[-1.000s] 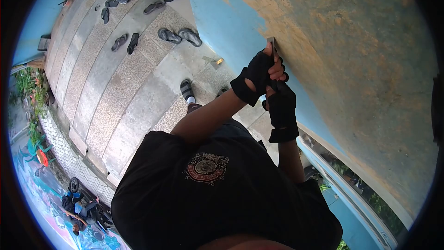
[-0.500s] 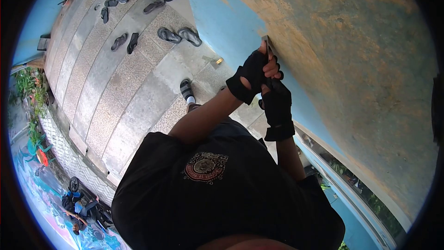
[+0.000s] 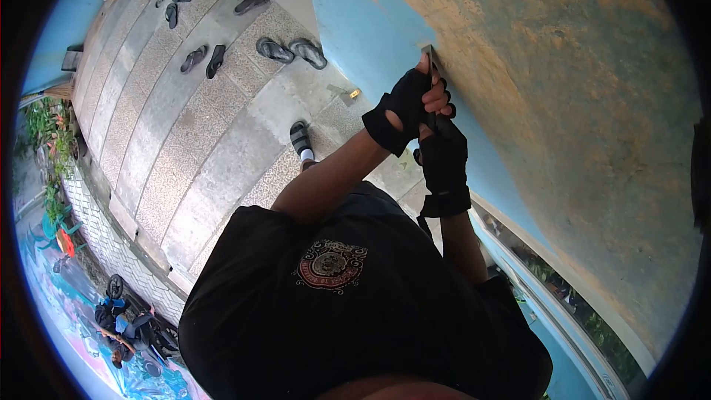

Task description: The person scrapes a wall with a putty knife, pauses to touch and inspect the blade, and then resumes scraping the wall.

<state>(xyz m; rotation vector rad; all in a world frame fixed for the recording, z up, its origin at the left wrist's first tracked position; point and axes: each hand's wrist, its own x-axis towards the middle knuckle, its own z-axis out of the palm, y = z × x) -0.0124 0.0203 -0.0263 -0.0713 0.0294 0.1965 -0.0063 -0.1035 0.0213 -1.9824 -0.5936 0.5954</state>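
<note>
My left hand, in a black fingerless glove, is closed around the upper part of a flat scraper, its thumb lying along the metal blade. Just below it, my right hand, gloved the same way, is wrapped round the lower end, where the handle is mostly hidden. The blade's tip meets the wall at the border between light blue paint and a bare brown-ochre surface.
Several sandals and shoes lie on the tiled floor. A small yellow object is near the wall's foot. My sandalled foot stands on the tiles. Far left are plants, a motorcycle and a person.
Both hands and the scraper have shifted slightly up along the paint border. The whole view has moved a little; the grip looks the same.
</note>
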